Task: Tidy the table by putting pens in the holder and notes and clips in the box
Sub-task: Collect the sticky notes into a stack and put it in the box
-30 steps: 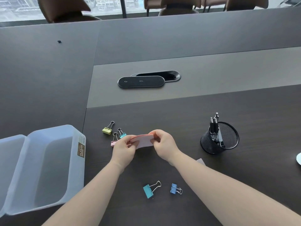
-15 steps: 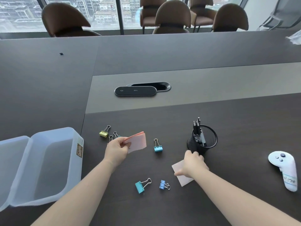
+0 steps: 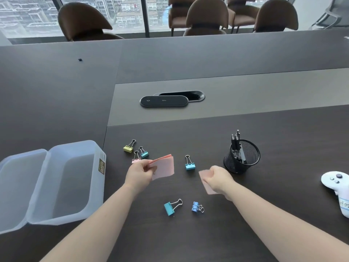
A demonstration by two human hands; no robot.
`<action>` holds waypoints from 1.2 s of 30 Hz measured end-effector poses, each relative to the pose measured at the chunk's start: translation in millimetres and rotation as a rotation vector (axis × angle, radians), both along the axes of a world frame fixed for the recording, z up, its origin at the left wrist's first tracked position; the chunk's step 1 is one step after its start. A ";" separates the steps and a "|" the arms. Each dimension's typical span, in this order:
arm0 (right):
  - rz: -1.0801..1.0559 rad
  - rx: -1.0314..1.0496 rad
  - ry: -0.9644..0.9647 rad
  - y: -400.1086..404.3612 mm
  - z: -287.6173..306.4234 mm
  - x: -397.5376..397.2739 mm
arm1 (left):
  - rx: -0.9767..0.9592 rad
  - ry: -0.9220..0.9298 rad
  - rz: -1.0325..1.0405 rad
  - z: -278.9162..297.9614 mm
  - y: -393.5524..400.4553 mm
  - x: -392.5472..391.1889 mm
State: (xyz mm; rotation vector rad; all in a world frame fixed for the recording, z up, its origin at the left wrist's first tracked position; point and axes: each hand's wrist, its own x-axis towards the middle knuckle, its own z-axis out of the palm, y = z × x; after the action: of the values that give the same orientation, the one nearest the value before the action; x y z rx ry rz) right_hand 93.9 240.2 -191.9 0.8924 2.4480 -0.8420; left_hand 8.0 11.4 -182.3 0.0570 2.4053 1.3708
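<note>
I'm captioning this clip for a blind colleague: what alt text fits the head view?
A person's left hand holds a pink sticky-note pad and the right hand a loose pink note above a dark table. Six binder clips lie scattered between an open clear plastic box and a mesh pen holder.

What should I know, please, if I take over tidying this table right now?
Left hand: holds the pink note stack above the table.
Right hand: holds a loose pink note.
Pens already stand in the mesh holder.
The open plastic box at left looks empty.
Six clips lie on the table: yellow, teal, pink, light blue, large teal, blue.
Left: box both notes, then all clips.
</note>
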 end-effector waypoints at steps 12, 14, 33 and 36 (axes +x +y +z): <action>0.140 -0.410 0.550 -91.1 7.8 -45.2 | 0.165 -0.098 -0.047 -10.1 -26.2 -3.7; 0.127 -0.403 0.568 -97.3 -0.3 -48.9 | 0.187 -0.102 -0.052 -10.8 -29.2 -3.8; 0.144 -0.478 0.472 -112.0 -21.3 -52.7 | 0.234 -0.065 0.078 -31.7 -32.8 -7.5; 0.181 -0.410 0.452 -117.4 -29.5 -50.6 | 0.160 -0.048 0.044 -37.4 -33.3 -5.5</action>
State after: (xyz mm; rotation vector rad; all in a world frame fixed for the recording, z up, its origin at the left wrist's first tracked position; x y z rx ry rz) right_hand 43.3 122.9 -221.4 0.3514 2.5145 -1.5365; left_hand 2.5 -22.0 -219.6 0.0127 2.2663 1.5640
